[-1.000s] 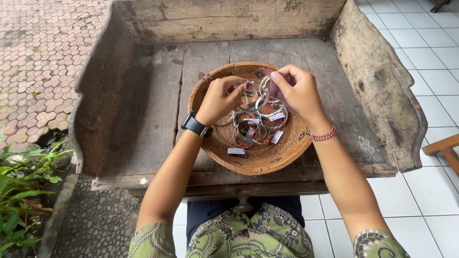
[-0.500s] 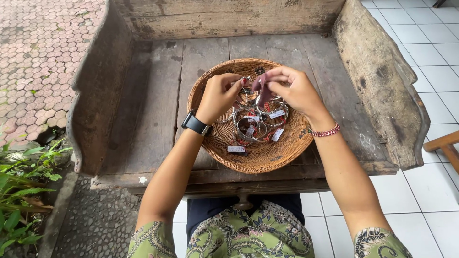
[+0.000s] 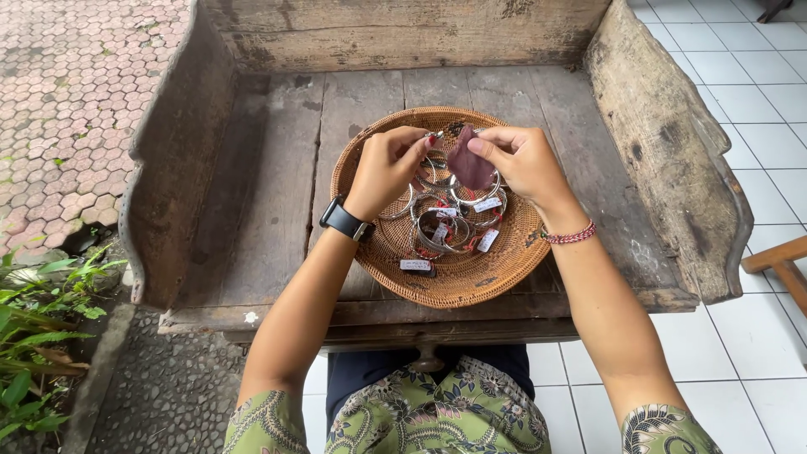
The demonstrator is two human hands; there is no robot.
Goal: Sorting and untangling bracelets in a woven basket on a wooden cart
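Hands lifted, dark maroon cloth (image 3: 469,166) pinched

The small silver piece (image 3: 435,135) pinched at the left hand (image 3: 387,168) fingertips is too small to make out. Behind the right hand (image 3: 521,161) fingers, the dark cloth (image 3: 468,164) hides part of the bangles (image 3: 445,220), whose tags are too small to read.

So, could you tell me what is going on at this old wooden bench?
A person is working over a round woven basket set on a weathered wooden bench. The left hand pinches a silver bangle near its tip, while the right hand holds a small dark reddish cloth against it. More silver bangles with small paper tags lie heaped in the basket below.
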